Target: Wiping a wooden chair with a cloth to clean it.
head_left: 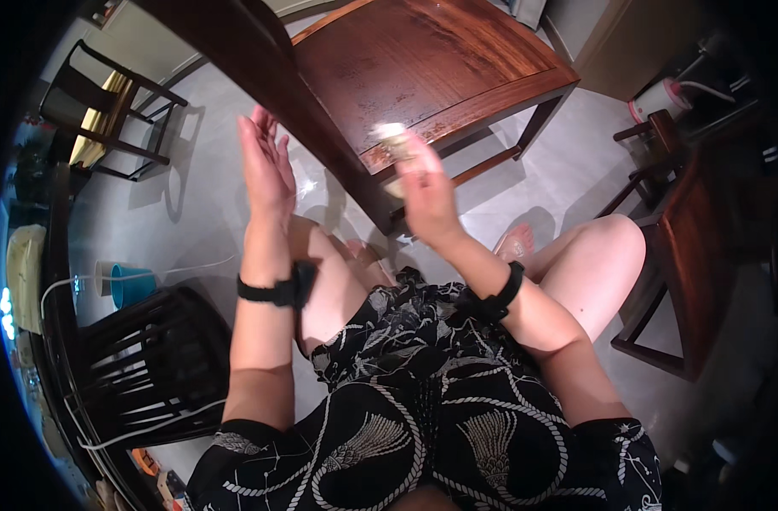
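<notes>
In front of me stands a reddish-brown wooden piece of furniture with a flat panel (pixel 440 55), wet-looking in patches, and a thick dark post (pixel 334 140) slanting up to the left. My left hand (pixel 268 166) is raised just left of the post, its fingers stretched out and nothing in it. Whether it touches the wood, I cannot tell. My right hand (pixel 427 192), smeared by motion, is closed around a small pale object (pixel 391 136) with a white end, by the panel's near corner. Blur hides its kind. Black bands circle both wrists.
A dark chair (pixel 151 358) with slats stands at the lower left, near a blue bucket (pixel 134 285) and a white cable (pixel 142 439). Another chair (pixel 100 111) is at the far left. Brown wooden furniture (pixel 687 264) stands to my right, below a white-and-pink appliance (pixel 660 102).
</notes>
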Demonstrator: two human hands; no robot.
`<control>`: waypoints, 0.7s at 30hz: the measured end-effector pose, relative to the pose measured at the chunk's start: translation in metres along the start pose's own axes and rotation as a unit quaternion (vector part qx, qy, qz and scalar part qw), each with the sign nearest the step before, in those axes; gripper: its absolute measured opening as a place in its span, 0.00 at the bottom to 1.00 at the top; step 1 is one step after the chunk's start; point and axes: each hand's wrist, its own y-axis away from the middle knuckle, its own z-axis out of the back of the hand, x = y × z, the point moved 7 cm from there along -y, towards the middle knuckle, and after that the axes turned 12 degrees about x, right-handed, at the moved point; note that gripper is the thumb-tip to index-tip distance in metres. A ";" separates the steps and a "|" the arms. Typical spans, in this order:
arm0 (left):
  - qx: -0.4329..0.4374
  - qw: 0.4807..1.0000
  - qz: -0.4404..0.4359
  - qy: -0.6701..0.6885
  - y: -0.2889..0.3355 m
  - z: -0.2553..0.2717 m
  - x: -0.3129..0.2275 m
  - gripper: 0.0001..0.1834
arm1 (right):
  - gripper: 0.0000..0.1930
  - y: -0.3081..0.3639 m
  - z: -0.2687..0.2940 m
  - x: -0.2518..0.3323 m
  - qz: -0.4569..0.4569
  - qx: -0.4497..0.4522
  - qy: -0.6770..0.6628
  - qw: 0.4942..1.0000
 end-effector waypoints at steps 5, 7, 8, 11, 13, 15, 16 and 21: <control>0.057 0.992 -0.056 -0.095 0.050 -0.025 0.015 0.34 | 0.24 0.002 0.033 0.008 -0.075 -0.132 -0.312 0.938; 0.041 0.970 -0.064 -0.232 0.053 -0.035 0.015 0.37 | 0.26 -0.012 0.023 0.028 -0.033 -0.093 -0.317 0.943; 0.062 0.988 -0.099 -0.102 0.052 -0.041 0.015 0.37 | 0.26 -0.020 0.014 0.041 -0.014 -0.072 -0.280 0.957; -0.013 0.993 -0.087 -0.084 0.058 -0.049 0.012 0.41 | 0.27 -0.053 -0.015 0.101 0.122 -0.020 -0.041 0.991; 0.021 0.999 -0.030 0.014 0.060 -0.046 0.025 0.43 | 0.29 -0.059 -0.053 0.115 0.112 0.009 0.037 0.993; -0.022 0.995 -0.068 -0.071 0.066 -0.046 0.008 0.41 | 0.29 -0.055 -0.055 0.107 0.118 -0.011 0.055 0.991; -0.025 0.995 -0.070 -0.071 0.065 -0.046 0.003 0.41 | 0.29 -0.050 -0.056 0.095 0.120 -0.007 0.054 0.991; -0.024 0.966 -0.122 -0.227 0.059 -0.047 0.003 0.36 | 0.28 -0.009 -0.042 0.031 0.099 0.115 0.312 0.938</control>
